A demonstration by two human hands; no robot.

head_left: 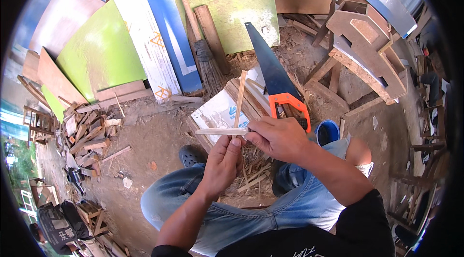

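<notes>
Pinching a stick [239, 100] in left fingers [221, 148], clenched a knife [217, 132] in right fingers [260, 142]; probably risked a cut thumb [235, 143] through slipping.

Knife [220, 132] hndl mostly hidden in R hand [280, 138], bucket [328, 122] btm behind R leg [309, 196], broom [204, 54] top past upper edge.

Both forearms [333, 177] angle inward, left grip [223, 159] pinched, right grip [279, 137] curled closed just beside it.
</notes>
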